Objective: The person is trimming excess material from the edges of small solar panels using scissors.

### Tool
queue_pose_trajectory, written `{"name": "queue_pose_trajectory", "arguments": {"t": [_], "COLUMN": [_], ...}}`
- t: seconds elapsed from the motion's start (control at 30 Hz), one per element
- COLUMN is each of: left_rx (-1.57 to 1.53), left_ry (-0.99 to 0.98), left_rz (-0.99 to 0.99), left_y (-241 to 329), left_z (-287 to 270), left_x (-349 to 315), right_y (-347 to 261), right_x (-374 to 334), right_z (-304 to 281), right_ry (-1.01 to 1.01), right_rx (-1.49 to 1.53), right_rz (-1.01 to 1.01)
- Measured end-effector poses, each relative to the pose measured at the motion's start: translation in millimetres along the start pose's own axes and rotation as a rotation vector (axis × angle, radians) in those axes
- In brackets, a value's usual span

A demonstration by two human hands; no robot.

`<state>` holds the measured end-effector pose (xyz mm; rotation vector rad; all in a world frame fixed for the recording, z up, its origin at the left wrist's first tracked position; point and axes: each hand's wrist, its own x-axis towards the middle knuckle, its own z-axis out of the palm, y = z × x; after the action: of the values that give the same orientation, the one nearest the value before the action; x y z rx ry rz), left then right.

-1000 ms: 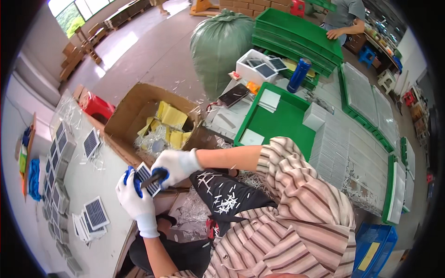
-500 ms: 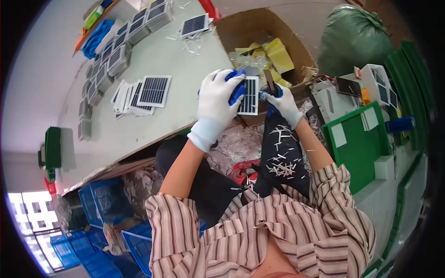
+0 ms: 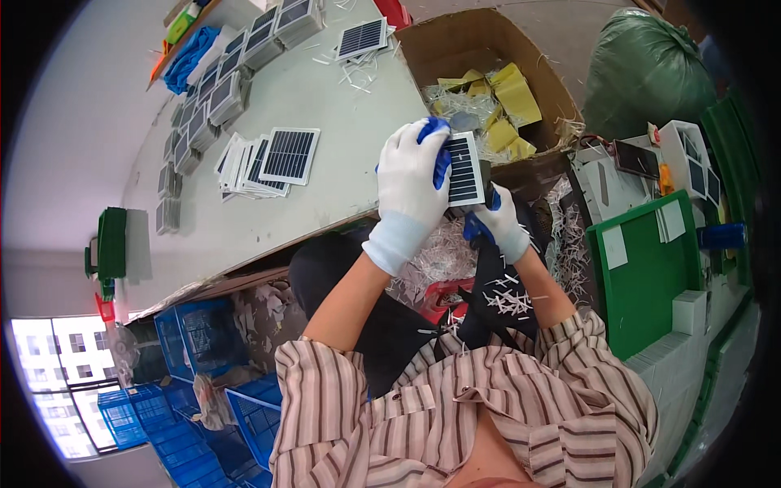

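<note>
By the near side of the cardboard box (image 3: 451,50), the left hand (image 3: 413,171) has its grip closed on the small solar panel (image 3: 465,172); the right hand (image 3: 503,224) has a grip too hidden to tell. A loose hold could let the panel drop.

The left hand (image 3: 412,167), gloved, grips the solar panel (image 3: 464,169) at its left edge. The gloved right hand (image 3: 506,224) is positioned at the solar panel's lower right corner; its grip is partly hidden. The tabletop (image 3: 325,102), bearing a fanned panel pile (image 3: 289,156), extends left of the solar panel. Beyond the solar panel: cardboard box (image 3: 472,37). Right of the solar panel: green tray (image 3: 643,297).
</note>
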<state>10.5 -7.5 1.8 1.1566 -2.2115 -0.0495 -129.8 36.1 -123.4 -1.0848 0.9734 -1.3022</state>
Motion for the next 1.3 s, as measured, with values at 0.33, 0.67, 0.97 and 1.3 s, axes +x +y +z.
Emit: {"name": "queue_pose_trajectory", "arguments": {"t": [0.33,0.67,0.97,1.3], "left_rx": [0.070,0.087,0.047,0.242], "left_ry": [0.030,0.042,-0.003,-0.024], "left_rz": [0.013,0.007,0.028,-0.036], "left_y": [4.2,2.6,2.4,5.1], "left_z": [6.1,6.5,-0.2,-6.0], "left_x": [3.3,0.6,0.1,-2.5], "right_y": [5.4,5.1,10.7,18.0], "right_x": [27.8,-30.0,67.4,32.7], "right_z": [-11.6,29.3,57.8,6.4], "right_ry": [-0.128,0.059,-0.006,-0.040], "right_rx": [0.064,0.444,1.072,0.077], "right_rz": [-0.089,0.060,0.157,-0.110]}}
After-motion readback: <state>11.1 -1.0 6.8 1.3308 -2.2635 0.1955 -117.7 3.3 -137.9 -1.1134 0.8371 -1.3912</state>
